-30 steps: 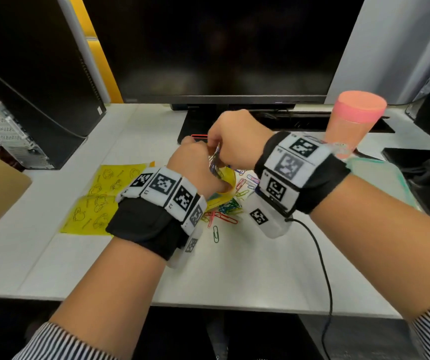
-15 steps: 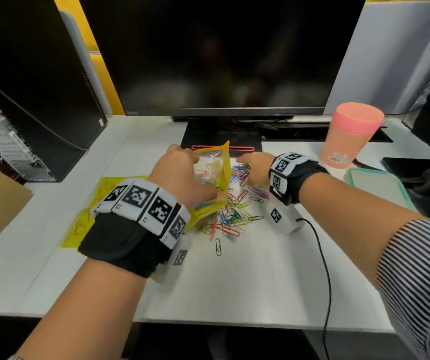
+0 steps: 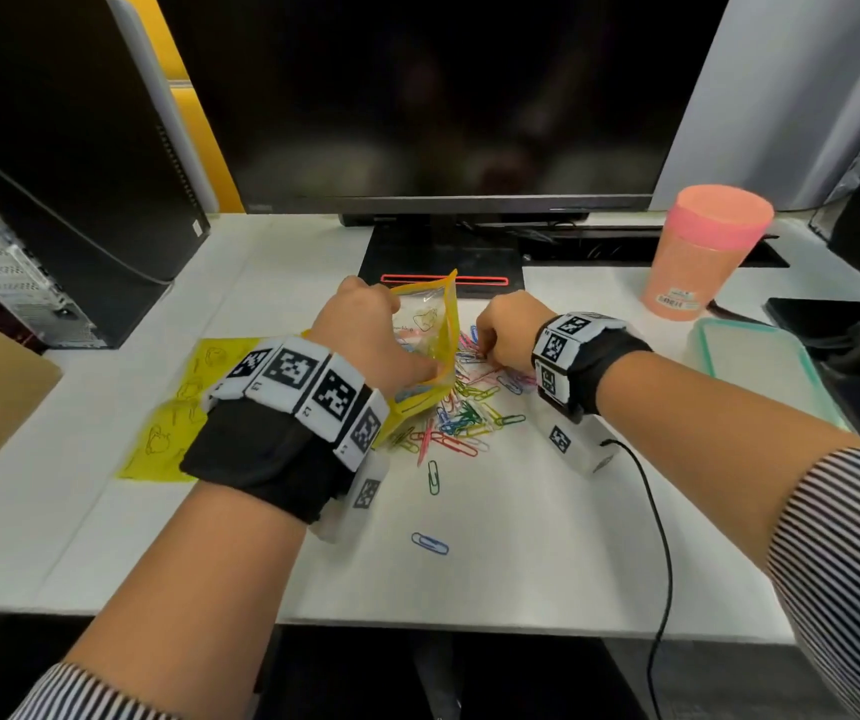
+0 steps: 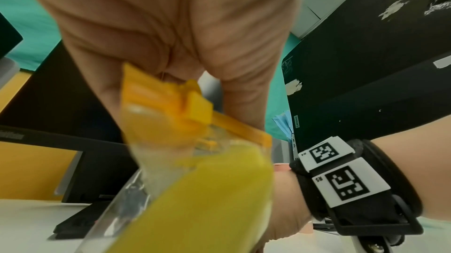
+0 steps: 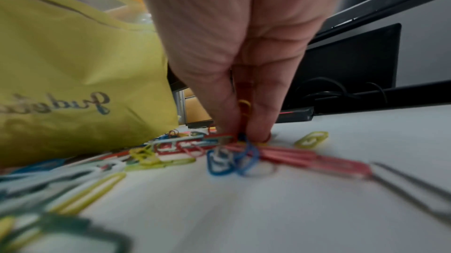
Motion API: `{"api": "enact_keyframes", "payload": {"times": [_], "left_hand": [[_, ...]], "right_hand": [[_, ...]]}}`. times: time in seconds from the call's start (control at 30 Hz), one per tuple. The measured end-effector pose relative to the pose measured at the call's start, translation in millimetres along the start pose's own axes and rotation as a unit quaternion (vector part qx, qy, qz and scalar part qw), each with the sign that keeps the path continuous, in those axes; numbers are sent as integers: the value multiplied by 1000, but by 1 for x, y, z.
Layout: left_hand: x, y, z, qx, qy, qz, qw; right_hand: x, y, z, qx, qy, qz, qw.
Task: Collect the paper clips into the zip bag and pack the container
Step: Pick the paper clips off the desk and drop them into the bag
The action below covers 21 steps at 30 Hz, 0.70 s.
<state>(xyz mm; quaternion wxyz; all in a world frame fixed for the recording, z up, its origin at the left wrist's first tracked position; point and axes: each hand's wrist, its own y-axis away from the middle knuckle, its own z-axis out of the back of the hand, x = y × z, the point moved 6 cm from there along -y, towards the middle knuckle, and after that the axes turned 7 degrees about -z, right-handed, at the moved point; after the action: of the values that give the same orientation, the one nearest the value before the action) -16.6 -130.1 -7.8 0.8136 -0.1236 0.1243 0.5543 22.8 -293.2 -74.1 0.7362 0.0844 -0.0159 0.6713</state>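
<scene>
While the head camera is looking down over both forearms, the left hand (image 3: 371, 337) is gripping the yellow zip bag (image 3: 425, 350) and holding it upright just left of the right hand (image 3: 508, 332). That right hand is reaching down with curled fingers into the far edge of the paper clips (image 3: 461, 413), a coloured scatter lying on the white desk (image 3: 521, 537) between and just nearer than the two hands. Two stray clips are lying closer to the person. Well to the right of the right hand, a teal-rimmed container (image 3: 760, 366) is sitting beside a pink cup (image 3: 703, 252); a yellow sheet (image 3: 178, 413) is lying under the left wrist.

From the left wrist, what the head view is hiding shows: the orange slider (image 4: 195, 106) on the bag's top strip, with the left fingers curling round that strip, and the right wrist's marker band (image 4: 336, 172) just beyond.

From the right wrist, the thumb and fingertips (image 5: 261, 122) are pinching a few clips, a yellow one standing up between them and a blue one (image 5: 231, 158) hanging at the tips, with the bag's yellow wall just to the left.
</scene>
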Motion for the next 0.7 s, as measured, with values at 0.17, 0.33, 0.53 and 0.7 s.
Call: {"api": "enact_keyframes", "payload": {"times": [0.17,0.33,0.53,0.7], "left_hand": [[-1,-1,-1,-4,-6,-2,1000],[-4,-1,-5,2,-4,-11,1000],[-13,-2,-6,4,-4,-28,1000],[-11,0,1,-2,-12,-27,1000]], "right_hand": [[-20,11,13,-24,-141,-53,988],[-23,44,61,-52,-441,-52,894],[33,66,95,-18,-464,32,885],[45,65,93,-71,-320,37,944]]}}
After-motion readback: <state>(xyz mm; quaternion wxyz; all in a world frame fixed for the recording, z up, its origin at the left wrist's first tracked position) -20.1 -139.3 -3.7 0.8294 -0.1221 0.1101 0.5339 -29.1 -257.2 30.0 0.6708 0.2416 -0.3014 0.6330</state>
